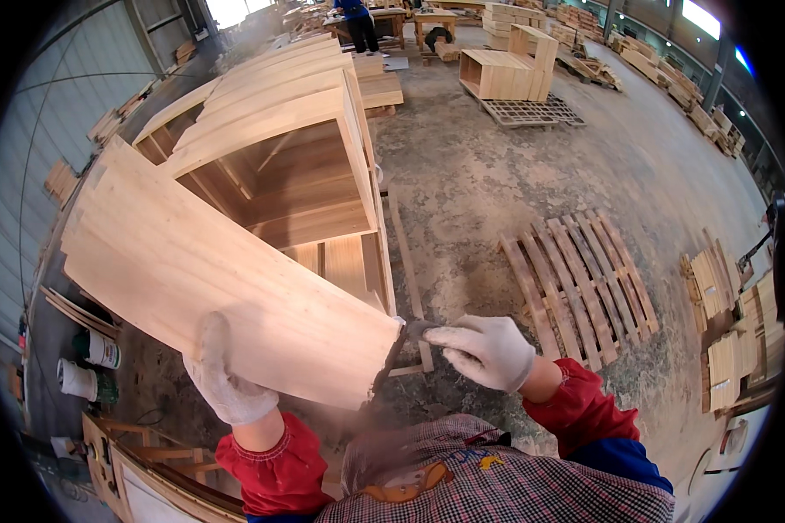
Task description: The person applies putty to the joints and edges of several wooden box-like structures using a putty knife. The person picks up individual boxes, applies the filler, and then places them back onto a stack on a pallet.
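Observation:
A long, pale wooden panel slants from the far left to just in front of me, its near end beside my apron. My left hand, in a white glove, grips the panel's lower edge with the thumb lying on top. At the panel's right end, my white-gloved right hand pinches a small dark piece against the corner; whether it is sandpaper or a block I cannot make out. Behind the panel stands an open-fronted wooden cabinet, partly covered by it.
More wooden cabinets continue in a row behind. A slatted pallet lies on the floor to the right. Another cabinet stands on a pallet farther back. White buckets are at the left. A person stands at the far end.

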`<action>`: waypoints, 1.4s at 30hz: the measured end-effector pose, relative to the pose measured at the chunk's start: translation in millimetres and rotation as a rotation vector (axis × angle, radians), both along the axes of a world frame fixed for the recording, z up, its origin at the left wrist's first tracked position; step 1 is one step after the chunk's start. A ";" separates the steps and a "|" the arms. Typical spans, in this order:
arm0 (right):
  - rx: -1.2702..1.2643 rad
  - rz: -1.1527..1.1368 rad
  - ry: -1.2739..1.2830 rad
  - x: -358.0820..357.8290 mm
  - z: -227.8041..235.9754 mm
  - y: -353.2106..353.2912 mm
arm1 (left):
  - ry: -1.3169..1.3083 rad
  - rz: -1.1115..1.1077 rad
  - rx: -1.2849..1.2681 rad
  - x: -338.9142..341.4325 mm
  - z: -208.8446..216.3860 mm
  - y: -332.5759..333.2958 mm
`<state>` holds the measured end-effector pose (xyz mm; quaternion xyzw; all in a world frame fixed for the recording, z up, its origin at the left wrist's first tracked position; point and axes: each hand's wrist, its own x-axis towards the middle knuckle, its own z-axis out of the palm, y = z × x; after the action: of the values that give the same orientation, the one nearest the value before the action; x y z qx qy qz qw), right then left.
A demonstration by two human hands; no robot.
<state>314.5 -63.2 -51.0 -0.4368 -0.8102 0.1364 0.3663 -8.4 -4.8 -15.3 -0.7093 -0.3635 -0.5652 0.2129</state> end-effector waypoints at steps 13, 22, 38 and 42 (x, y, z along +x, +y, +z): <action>-0.048 0.033 -0.014 -3.2 -12.5 -6.7 | 0.003 -0.042 0.032 -1.4 2.8 -1.4; 0.050 0.228 -0.594 -4.7 49.0 1.1 | -0.021 -0.056 0.018 -2.2 -2.6 1.7; -0.156 0.113 -0.729 10.2 82.8 5.2 | 0.002 -0.206 -0.100 -0.3 4.2 -6.3; -0.234 0.326 -0.821 -19.6 90.8 -2.9 | -0.139 -0.281 -0.252 -3.4 -1.6 -3.4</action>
<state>294.9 -66.1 39.8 -0.3599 -0.9257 0.0984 -0.0632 -11.7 -8.2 -17.0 -0.7334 -0.3426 -0.5870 0.0159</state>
